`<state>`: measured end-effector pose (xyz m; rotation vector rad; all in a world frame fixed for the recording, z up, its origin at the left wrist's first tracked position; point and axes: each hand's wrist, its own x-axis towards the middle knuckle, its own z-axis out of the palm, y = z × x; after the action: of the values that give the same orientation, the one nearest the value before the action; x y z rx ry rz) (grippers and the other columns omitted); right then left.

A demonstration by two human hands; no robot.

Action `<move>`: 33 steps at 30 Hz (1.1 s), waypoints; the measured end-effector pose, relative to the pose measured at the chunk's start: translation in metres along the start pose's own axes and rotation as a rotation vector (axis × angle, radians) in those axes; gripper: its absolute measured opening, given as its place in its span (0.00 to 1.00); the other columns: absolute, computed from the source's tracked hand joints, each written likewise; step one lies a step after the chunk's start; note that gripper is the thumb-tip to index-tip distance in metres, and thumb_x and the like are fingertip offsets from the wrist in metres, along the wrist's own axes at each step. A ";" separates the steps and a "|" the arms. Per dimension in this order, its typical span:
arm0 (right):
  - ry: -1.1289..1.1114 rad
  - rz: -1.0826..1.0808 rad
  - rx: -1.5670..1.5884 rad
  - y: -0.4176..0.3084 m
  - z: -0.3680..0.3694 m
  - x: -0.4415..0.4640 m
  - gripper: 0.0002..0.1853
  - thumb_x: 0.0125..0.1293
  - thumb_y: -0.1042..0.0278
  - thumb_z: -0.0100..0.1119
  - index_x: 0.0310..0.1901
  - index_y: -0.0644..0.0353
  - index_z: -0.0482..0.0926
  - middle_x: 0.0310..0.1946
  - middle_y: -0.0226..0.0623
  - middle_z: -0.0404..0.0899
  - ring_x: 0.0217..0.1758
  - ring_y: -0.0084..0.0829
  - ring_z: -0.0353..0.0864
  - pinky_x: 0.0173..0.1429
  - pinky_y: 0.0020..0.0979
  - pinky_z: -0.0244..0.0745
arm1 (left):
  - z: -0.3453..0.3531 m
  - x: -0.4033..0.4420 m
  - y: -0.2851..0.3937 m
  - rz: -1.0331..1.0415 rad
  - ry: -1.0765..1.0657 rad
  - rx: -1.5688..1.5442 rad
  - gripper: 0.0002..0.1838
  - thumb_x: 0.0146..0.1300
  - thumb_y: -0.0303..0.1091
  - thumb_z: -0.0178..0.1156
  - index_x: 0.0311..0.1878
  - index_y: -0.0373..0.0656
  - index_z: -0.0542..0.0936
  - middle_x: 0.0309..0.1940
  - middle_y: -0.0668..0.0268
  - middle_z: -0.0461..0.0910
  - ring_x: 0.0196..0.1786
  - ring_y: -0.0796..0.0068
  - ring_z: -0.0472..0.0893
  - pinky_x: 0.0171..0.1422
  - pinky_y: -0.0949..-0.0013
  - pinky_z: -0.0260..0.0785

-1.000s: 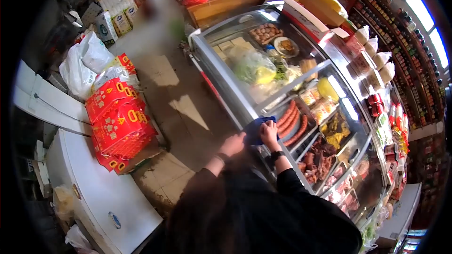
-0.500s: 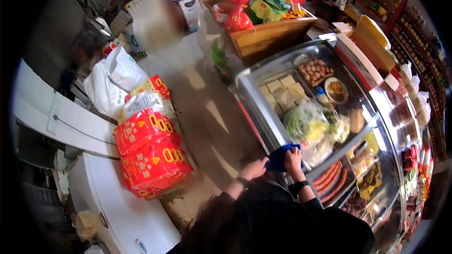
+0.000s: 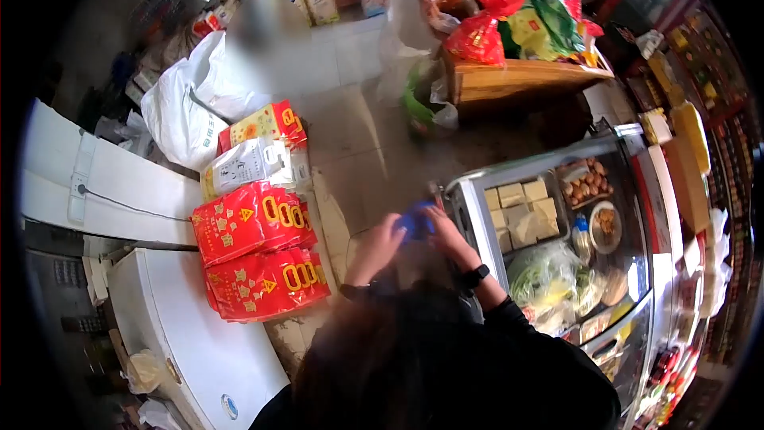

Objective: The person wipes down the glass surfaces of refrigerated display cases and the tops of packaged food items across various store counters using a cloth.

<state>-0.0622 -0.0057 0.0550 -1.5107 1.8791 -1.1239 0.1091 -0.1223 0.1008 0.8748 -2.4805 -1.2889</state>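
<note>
A crumpled blue cloth (image 3: 415, 223) is held between my two hands over the floor, just left of the glass display case (image 3: 463, 199). My left hand (image 3: 379, 245) grips its left side. On the other side my right hand (image 3: 447, 232), with a black watch on the wrist, has its fingers closed on the cloth. Motion blurs the cloth and fingertips. Inside the case, near my right hand, are a tray of pale tofu blocks (image 3: 521, 219), bagged green vegetables (image 3: 545, 271), a tray of brown eggs (image 3: 586, 181) and a plate of food (image 3: 606, 223).
Red packages (image 3: 259, 255) are stacked at the left beside a white chest freezer (image 3: 199, 342). White bags (image 3: 183, 119) lie behind them. A wooden counter (image 3: 517, 84) bearing colourful bags stands ahead. A blurred shape, possibly a person, is at the upper left.
Both hands have moved off the display case's edge, leftward and forward, taking the blue cloth along. The view has shifted, so the case appears lower and farther right.
</note>
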 end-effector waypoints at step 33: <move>0.008 0.224 0.266 0.029 -0.020 0.849 0.19 0.65 0.55 0.62 0.38 0.67 0.79 0.22 0.45 0.73 0.25 0.25 0.68 0.33 0.32 0.68 | -0.429 0.636 -0.220 -0.231 0.250 -0.408 0.27 0.75 0.52 0.41 0.59 0.39 0.73 0.50 0.61 0.78 0.53 0.70 0.76 0.55 0.67 0.70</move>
<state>-0.3299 -0.8069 0.1490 -1.1227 1.7707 -1.2189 -0.1222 -0.8857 0.1283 1.1505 -1.8767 -1.5729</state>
